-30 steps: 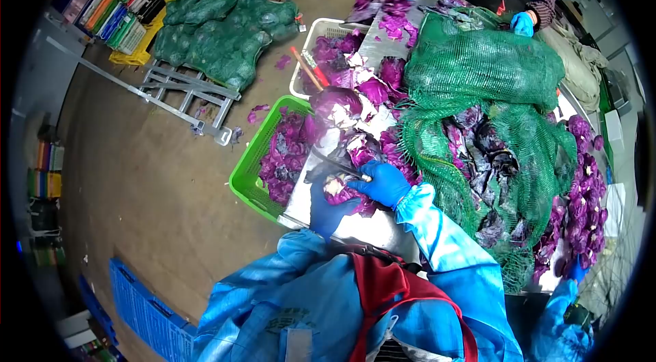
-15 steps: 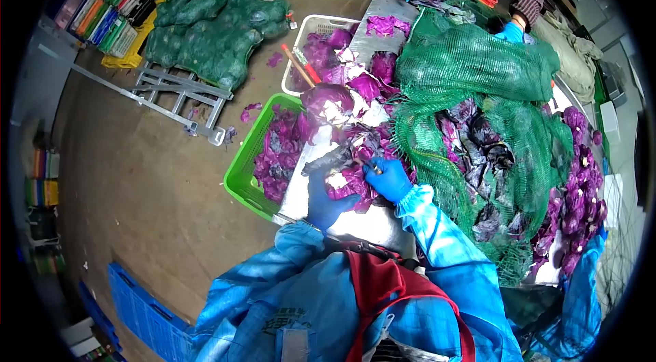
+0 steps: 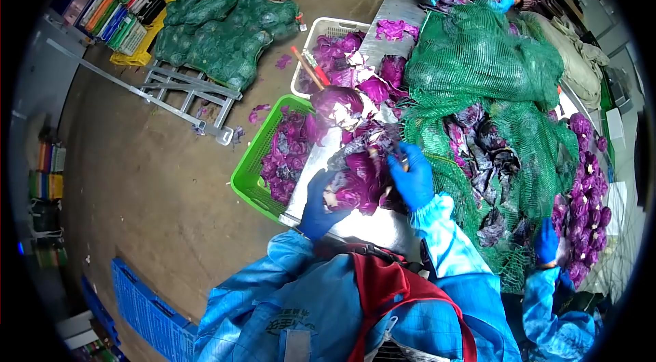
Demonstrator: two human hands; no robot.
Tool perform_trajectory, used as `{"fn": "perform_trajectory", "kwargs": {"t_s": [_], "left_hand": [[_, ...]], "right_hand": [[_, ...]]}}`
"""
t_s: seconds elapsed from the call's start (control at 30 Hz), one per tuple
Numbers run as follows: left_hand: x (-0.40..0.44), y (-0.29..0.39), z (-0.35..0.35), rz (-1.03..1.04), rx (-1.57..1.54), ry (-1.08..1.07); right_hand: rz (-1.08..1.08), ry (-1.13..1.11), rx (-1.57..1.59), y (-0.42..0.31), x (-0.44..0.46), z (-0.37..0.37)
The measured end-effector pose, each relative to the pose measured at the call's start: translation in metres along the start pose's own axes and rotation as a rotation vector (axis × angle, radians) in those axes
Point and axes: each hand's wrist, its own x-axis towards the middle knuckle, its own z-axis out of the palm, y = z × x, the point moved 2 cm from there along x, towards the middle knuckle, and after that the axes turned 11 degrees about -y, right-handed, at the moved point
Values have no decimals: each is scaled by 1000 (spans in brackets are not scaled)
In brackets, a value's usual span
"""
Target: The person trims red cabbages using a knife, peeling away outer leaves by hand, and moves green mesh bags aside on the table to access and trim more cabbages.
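One gloved left hand point(image 3: 316, 210), fingers apart, cups a partly stripped purple cabbage point(image 3: 362, 183) right of the green basket point(image 3: 251, 189); the right hand point(image 3: 415, 179) is partly curled, its grip unclear. Loose leaves point(image 3: 281, 158) heap inside the basket; farther right of it, a net sack point(image 3: 478, 64) bulges unemptied, and seemingly trimmed heads point(image 3: 586, 191) gather.

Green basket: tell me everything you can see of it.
The green basket looks like plastic, with a smooth rim and perforated walls. It sits open side up, slanted, by the left edge of the metal table, nearer than the white basket. Loose purple leaves lie inside and hide part of its right side. No hand appears to touch it. What supports it is hidden.
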Motion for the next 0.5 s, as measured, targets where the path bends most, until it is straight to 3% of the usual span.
{"fn": "perform_trajectory", "kwargs": {"t_s": [0.03,0.07,0.17,0.2,0.33,0.4,0.47,0.5], "left_hand": [[6,15,1,31,93,-14],[6,16,7,12,136,2],[7,31,16,-107,-241,80],[2,16,24,-124,-385,167],[-3,-12,32,-250,-803,182],[2,-13,32,-308,-695,149],[12,7,33,-84,-402,141],[13,9,37,-86,-264,145]], "right_hand": [[-199,-105,-128,-29,-7,3],[-181,-218,-121,-29,-13,16],[-63,-416,-179,-28,-22,39],[-44,-439,-212,-27,-21,43],[-36,-481,-350,-27,-21,52],[-65,-506,-468,-34,-23,44],[-116,-508,-615,-28,-30,45],[-92,-527,-640,-29,-30,43]]}}
